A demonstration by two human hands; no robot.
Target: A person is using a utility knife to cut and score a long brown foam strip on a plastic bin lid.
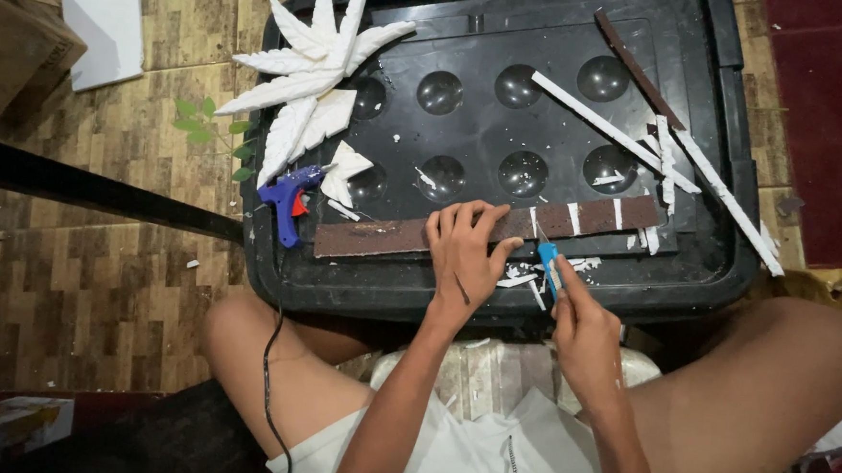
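Two hands work over a black plastic lid [717, 271] that serves as the worktop, resting in front of the seated person's knees. The left hand [460, 258] lies flat, fingers spread, pressing down on a long brown strip [383, 236] that runs across the near part of the lid. Its grip is not closed around anything; palm and fingertips pin the strip. The right hand [584, 336] is closed around a blue craft knife [548, 267], with the blade tip set at the near edge of the strip, just right of the left hand.

Right of the knife, the strip carries several narrow white cross-pieces [574, 218]. White offcuts [520, 280] lie on the lid just below the strip.

Other items on the lid: a white foam leaf shape [305, 62] at the far left corner, a blue glue gun [287, 199] beside it with its cord trailing off the near edge, long white strips [614, 131] lying diagonally at the right, and a second dark strip [636, 70] above them. The lid stands on a patterned floor [102, 277].

Step in hand, as judged: trimming or scoring at the strip while it is pinned. The next move appears to call for steady downward pressure from the left hand, with its fingertips kept clear of the blade line.
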